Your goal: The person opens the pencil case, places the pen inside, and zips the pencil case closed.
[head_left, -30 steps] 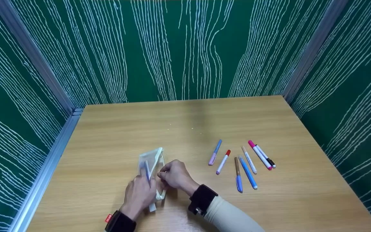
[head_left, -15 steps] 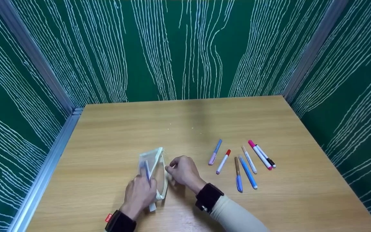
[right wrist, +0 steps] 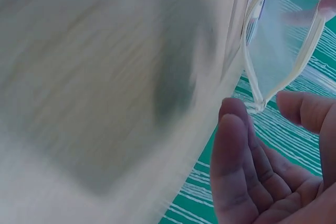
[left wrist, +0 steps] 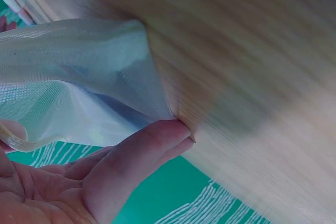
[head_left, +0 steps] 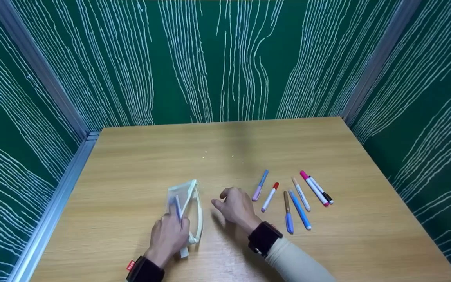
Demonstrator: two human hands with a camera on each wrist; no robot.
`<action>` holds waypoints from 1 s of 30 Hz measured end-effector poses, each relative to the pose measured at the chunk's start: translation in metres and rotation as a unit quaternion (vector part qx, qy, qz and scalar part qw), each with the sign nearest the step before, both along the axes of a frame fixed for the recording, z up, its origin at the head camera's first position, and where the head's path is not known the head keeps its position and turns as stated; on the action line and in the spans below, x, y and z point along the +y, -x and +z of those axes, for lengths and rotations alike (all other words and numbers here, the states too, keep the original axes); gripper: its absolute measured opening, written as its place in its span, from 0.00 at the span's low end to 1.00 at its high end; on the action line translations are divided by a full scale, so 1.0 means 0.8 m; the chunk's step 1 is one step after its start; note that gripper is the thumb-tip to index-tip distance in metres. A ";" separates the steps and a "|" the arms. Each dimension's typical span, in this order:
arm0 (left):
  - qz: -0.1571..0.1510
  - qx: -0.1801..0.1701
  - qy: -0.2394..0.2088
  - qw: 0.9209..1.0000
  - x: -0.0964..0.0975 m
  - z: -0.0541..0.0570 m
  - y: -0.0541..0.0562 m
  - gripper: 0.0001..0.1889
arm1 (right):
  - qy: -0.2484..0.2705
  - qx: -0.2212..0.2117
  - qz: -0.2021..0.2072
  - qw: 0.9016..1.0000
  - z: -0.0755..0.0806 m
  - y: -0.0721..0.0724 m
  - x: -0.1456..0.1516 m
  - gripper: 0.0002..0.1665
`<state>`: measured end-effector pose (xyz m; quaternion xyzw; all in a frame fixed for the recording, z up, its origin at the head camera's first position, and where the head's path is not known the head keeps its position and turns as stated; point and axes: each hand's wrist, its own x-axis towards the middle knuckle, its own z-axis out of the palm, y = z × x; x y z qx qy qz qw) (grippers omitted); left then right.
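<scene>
A pale, see-through mesh zip pouch [head_left: 180,190] stands on the table left of centre, its mouth spread toward the right. My left hand [head_left: 168,235] grips its near left side, thumb and fingers pinching the mesh in the left wrist view [left wrist: 139,156]. Through the mesh shows a bluish, pen-like stripe [head_left: 178,206]. My right hand [head_left: 236,206] hovers to the right of the pouch, fingers loosely bent with nothing between them. In the right wrist view the zip edge [right wrist: 249,66] lies beyond the parted thumb and fingers.
Several pens lie to the right: a blue-and-lilac pen [head_left: 260,186], a red-capped marker [head_left: 270,197], a brown-and-blue pen [head_left: 288,213], a blue marker [head_left: 300,210], a pink-capped marker [head_left: 314,188]. Green walls with white lines [head_left: 245,58] enclose the wooden table [head_left: 151,156].
My right hand has drawn away from the pouch mouth to the right, its fingers loosening. The pouch mouth has become wider and rounder. My left hand has kept its place.
</scene>
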<state>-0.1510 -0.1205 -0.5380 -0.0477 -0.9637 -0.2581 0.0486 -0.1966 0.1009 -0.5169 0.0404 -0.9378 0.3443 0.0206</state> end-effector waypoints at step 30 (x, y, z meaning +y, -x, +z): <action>0.002 0.012 0.002 1.000 0.000 0.000 -0.002 0.31 | -0.168 0.096 -0.109 0.975 -0.003 0.050 0.100 0.26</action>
